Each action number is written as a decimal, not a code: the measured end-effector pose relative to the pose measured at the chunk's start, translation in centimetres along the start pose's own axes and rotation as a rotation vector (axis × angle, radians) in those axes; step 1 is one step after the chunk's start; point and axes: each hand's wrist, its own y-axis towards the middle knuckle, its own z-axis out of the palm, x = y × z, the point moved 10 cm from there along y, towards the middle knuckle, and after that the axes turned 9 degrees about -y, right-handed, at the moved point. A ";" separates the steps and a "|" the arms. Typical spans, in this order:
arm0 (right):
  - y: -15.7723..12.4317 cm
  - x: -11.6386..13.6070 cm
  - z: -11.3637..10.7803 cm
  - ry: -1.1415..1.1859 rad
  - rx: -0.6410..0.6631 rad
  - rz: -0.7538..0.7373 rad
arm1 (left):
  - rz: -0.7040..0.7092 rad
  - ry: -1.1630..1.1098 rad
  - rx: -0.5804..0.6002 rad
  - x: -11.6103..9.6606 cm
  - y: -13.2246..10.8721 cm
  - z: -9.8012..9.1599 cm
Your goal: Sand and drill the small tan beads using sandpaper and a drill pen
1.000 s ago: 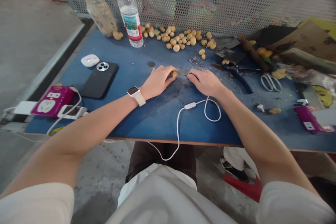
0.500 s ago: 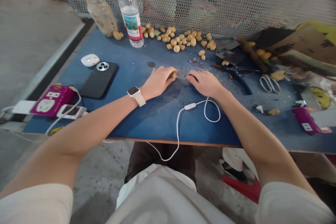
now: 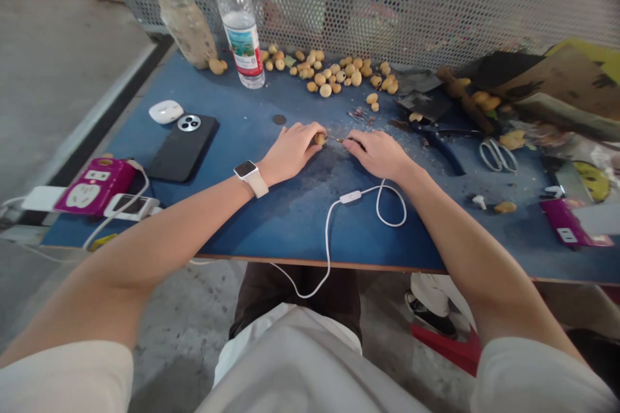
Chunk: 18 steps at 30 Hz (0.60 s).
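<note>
Tan rounded piece (image 3: 320,139) is in my left hand (image 3: 294,148), over the middle part of the blue table (image 3: 271,226); if it also rests on the surface, I cannot tell. The fingers and thumb of this hand are closed around it, and one end is left showing toward the right, I think so that the tool can reach it while the piece does not turn. My right hand (image 3: 375,147) is closed too, on a thin tool (image 3: 340,139) which points to the piece; its handle is hidden in my palm, and whether its tip touches is too small to tell. I hold the two hands low and near each other, probably for steadiness. Behind them many similar pieces (image 3: 356,77) lie in a loose row along the perforated screen (image 3: 411,6), which perhaps prevents them from rolling away. They are round to oval, matt and yellowish, and one seems to show a dark hole. The table is flat, with a dark stain (image 3: 324,164) beside my left hand. On the right side lie pliers (image 3: 448,155) with dark blue handles and scissors (image 3: 498,155) with pale looped handles, seemingly placed within easy reach. The bottle (image 3: 247,55) of clear, smooth plastic stands upright at the back, and the white cable (image 3: 329,232) makes a soft loop near me.
</note>
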 end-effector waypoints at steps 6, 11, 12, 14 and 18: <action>-0.1 0.1 -0.1 0.008 0.011 0.015 | 0.007 0.038 -0.003 -0.3 -0.1 0.0; -0.1 0.1 -0.1 0.020 -0.003 0.008 | 0.071 0.146 -0.007 -1.4 -0.4 -0.1; -0.1 0.1 -0.1 0.022 -0.006 0.008 | 0.080 0.169 -0.004 -1.6 -0.5 0.0; -0.1 0.0 -0.1 0.024 -0.006 0.013 | 0.088 0.213 0.003 -1.8 -0.6 0.0; -0.1 0.0 -0.3 0.032 -0.007 0.012 | 0.106 0.255 -0.012 -2.1 -0.6 -0.1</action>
